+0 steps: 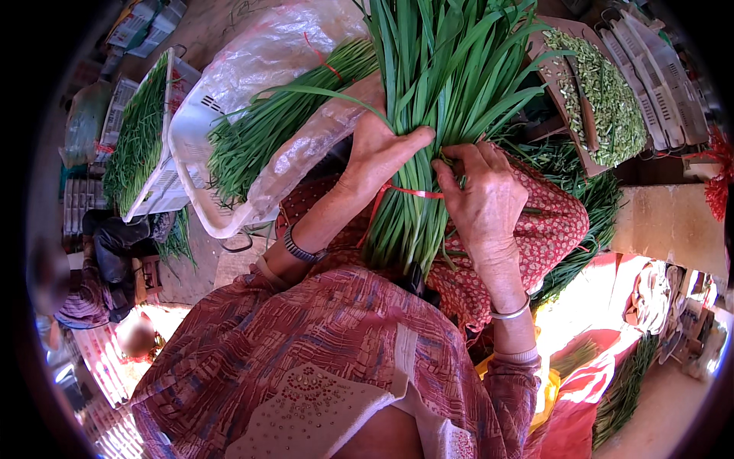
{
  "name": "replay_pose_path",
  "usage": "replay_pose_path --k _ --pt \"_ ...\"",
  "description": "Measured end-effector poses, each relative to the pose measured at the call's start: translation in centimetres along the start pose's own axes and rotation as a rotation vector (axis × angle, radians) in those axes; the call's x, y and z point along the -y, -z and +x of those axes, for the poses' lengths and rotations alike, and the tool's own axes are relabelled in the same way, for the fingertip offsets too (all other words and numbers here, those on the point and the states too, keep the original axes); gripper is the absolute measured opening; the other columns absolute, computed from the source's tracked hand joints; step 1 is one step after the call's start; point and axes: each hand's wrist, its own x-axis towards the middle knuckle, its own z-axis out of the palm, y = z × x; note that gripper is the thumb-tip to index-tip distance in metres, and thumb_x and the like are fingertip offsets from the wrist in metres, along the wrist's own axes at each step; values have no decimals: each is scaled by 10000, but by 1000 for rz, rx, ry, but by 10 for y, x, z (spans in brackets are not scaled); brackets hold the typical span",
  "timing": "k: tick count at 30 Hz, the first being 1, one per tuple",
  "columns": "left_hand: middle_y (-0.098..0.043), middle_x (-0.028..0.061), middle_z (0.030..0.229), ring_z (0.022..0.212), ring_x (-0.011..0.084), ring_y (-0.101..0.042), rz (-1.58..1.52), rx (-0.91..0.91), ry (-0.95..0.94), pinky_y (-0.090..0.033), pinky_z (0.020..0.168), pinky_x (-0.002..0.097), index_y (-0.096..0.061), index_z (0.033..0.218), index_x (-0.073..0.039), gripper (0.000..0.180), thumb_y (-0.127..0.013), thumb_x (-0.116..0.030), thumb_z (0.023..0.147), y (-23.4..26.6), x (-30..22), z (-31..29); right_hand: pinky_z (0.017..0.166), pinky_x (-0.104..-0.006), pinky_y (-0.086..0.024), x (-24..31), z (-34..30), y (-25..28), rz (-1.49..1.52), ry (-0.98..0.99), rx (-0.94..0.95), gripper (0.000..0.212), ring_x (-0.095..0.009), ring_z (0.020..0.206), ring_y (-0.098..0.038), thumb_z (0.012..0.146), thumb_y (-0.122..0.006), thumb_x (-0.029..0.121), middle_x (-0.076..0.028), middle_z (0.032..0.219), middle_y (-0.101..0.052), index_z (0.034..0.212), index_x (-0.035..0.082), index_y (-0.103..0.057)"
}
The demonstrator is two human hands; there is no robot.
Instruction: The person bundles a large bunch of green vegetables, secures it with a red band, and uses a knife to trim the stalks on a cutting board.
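A large bunch of green chives (451,69) stands upright over my lap, leaves fanning out at the top and pale stems toward me. A red tie (417,192) circles its lower part. My left hand (375,153) is closed round the left side of the bunch above the tie, thumb lying across the stems. On the other side, my right hand (488,191) has its thumb and fingertips pinched together against the leaves; what lies between them is too small to make out.
A white crate (182,141) lined with clear plastic (283,38) holds another tied bunch (267,122) at the left. More greens (136,138) fill a farther crate. At right, a knife (587,115) rests among chopped green pieces on a board (552,84). Another person (115,245) sits at far left.
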Motion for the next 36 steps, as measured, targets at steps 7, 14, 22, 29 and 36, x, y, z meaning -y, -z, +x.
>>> replay_pose_path --k 7,14,22,29,36 --pt "-678 25 886 795 87 -597 17 2 -18 -508 707 280 -656 1046 5 271 -684 -86 792 1 6 2 641 -396 -539 0 -2 -6 21 -21 -67 98 -277 805 -663 788 -700 178 -60 815 -632 855 127 -652" --pt "-677 32 888 788 102 -594 25 -19 -43 -508 710 294 -651 1046 4 277 -684 -79 783 -2 6 4 648 -405 -540 -5 0 -5 13 -2 -34 118 -287 798 -663 797 -700 194 -78 811 -629 855 110 -641" --pt "-672 38 903 813 108 -599 27 -14 -85 -506 734 294 -648 1046 3 273 -687 -65 785 -2 7 4 653 -410 -537 -11 8 2 30 24 96 152 -296 804 -663 807 -728 209 -81 833 -631 883 100 -653" --pt "-695 51 928 855 97 -613 59 -5 -4 -513 760 298 -672 1067 11 287 -699 -90 799 1 9 5 630 -368 -518 -3 6 -3 -51 212 -52 148 -242 784 -597 726 -711 114 -40 810 -528 806 115 -586" --pt "-697 71 960 886 124 -624 76 21 -55 -507 812 312 -637 1134 4 377 -722 -96 780 1 9 9 631 -320 -511 -11 5 -4 -98 445 -101 214 -191 788 -571 680 -687 126 -8 840 -534 861 123 -573"
